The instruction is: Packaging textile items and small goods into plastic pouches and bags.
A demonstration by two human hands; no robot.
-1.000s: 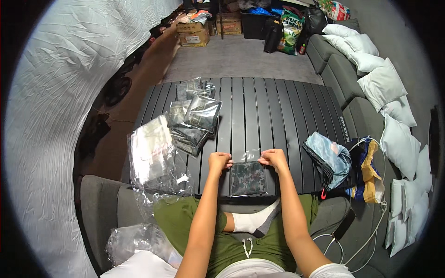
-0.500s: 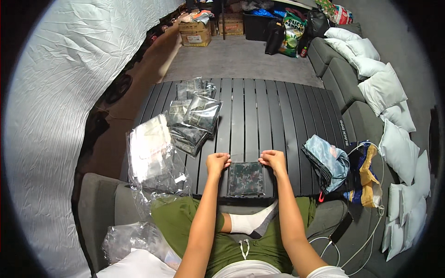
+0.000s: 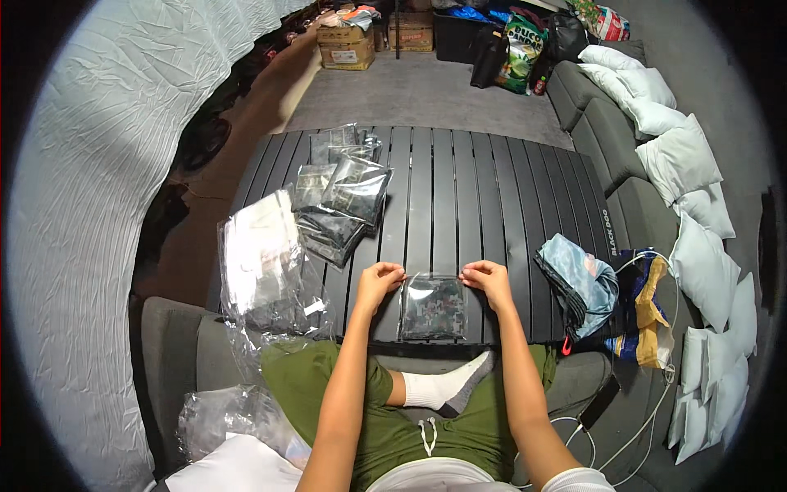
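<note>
On the near edge of the slatted table lies a folded camouflage cloth in a clear plastic bag [image 3: 434, 310]. The upper left corner of the bag is pinched between thumb and finger of my left hand [image 3: 378, 284]. My right hand [image 3: 489, 282] grips the upper right corner the same way. Light glints off the plastic along the bag's upper part. Farther left, several similar bagged camouflage packets [image 3: 354, 193] form a loose pile. Nearer to me, beside that pile, is a stack of clear plastic bags [image 3: 261, 250], hanging partly over the table edge.
The dark slatted table [image 3: 459, 197] stands before my crossed legs. A crumpled blue printed cloth [image 3: 578, 283] sits at its right, beside a blue and yellow bag [image 3: 652, 316] and a white cable [image 3: 666, 385]. White pillows [image 3: 701, 246] line the grey sofa. Cardboard boxes [image 3: 348, 49] stand far off.
The clear plastic that stuck out above the cloth now lies over its upper part and shines. Both hands keep hold of the corners and have shifted slightly. The view has tilted a little.
</note>
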